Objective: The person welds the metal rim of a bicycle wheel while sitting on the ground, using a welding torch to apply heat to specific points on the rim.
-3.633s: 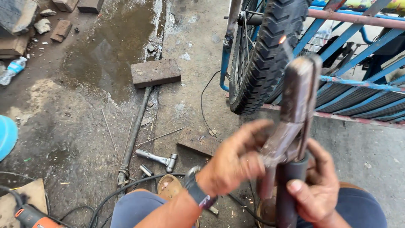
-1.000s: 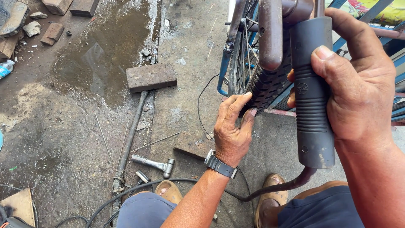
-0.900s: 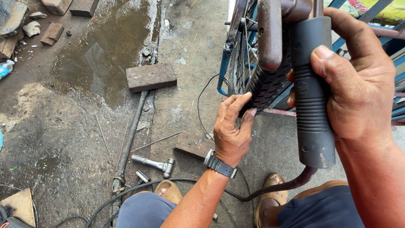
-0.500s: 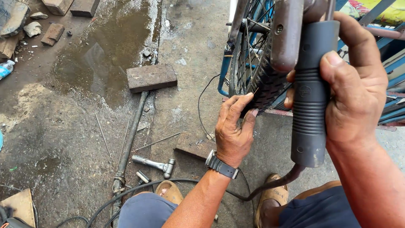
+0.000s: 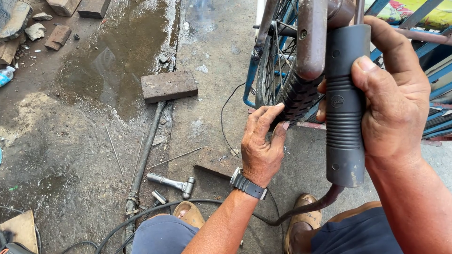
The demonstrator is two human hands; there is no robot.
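Nearest, the right hand (image 5: 393,103) is clenched around the ribbed dark grey grip of a welding electrode holder (image 5: 343,103), held upright close to the camera; its black cable (image 5: 301,211) drops from the grip's base and runs left across the knees. Left hand (image 5: 261,146), wristwatch (image 5: 247,184) on the wrist, is not gripping: its fingers rest spread against the black tyre (image 5: 294,101) of a blue-framed wheel. Just beyond the knees, a small metal hammer (image 5: 172,182) lies on wet concrete beside a long pipe (image 5: 146,150). Further out, a brick (image 5: 168,86) sits at the pipe's far end, next to a puddle (image 5: 113,61). A plastic bottle (image 5: 5,75) lies at the far left edge; contents cannot be told.
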